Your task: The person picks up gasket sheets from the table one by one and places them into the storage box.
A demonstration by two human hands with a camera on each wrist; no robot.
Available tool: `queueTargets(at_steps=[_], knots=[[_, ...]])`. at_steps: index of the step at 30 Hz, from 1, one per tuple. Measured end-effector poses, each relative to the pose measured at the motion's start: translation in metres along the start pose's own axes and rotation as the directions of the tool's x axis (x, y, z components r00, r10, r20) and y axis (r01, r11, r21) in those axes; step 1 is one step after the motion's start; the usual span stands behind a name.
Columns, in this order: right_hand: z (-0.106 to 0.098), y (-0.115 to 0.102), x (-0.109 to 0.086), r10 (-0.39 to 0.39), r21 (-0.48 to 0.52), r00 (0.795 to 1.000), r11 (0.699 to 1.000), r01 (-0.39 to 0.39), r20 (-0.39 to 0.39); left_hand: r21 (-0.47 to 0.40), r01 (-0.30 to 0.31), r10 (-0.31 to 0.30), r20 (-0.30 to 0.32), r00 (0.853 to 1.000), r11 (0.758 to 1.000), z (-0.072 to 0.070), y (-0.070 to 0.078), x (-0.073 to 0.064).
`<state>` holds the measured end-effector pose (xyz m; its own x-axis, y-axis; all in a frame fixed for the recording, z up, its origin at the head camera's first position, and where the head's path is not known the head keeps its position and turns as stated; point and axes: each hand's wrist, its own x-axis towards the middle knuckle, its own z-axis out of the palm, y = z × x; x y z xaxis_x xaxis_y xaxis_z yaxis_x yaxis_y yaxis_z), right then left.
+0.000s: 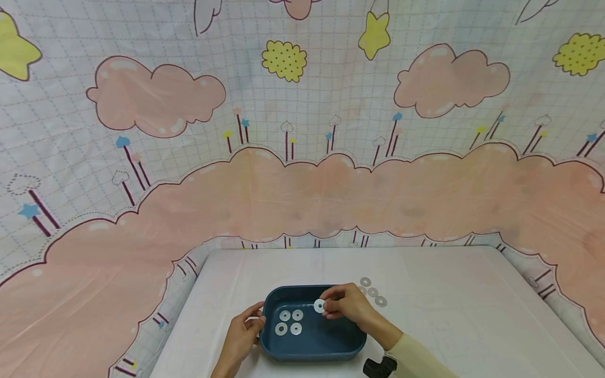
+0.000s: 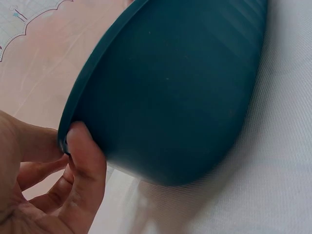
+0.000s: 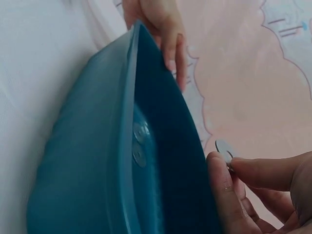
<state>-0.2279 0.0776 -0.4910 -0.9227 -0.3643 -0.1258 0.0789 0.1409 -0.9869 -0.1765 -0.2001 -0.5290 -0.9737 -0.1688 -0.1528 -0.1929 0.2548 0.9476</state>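
A dark blue tray (image 1: 326, 344) with rounded corners stands on the white table. My left hand (image 1: 241, 336) pinches its left rim between thumb and fingers, as the left wrist view also shows at the tray's rim (image 2: 78, 97). My right hand (image 1: 347, 304) pinches a flat metal washer (image 1: 319, 305) by its edge, over the far right part of the tray. In the right wrist view this washer (image 3: 224, 150) is held between thumb and fingertip. Several more washers (image 1: 281, 329) lie on the tray's floor, in two rows toward its left side.
Several loose washers (image 1: 373, 292) lie on the table (image 1: 449, 304) behind the right hand, partly hidden by it. A dark band (image 1: 379, 367) sits at the right wrist, by a pale sleeve (image 1: 420, 359). A cloud-patterned cloth (image 1: 331, 199) hangs behind the table.
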Motion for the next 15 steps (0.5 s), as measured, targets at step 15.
queueTargets(at_steps=[15], knots=[[0.025,0.011,0.011,0.077,-0.081,0.996,0.994,-0.073,0.039,0.012,0.007,-0.007,-0.004,1.000,1.000,0.001,0.002,0.000]])
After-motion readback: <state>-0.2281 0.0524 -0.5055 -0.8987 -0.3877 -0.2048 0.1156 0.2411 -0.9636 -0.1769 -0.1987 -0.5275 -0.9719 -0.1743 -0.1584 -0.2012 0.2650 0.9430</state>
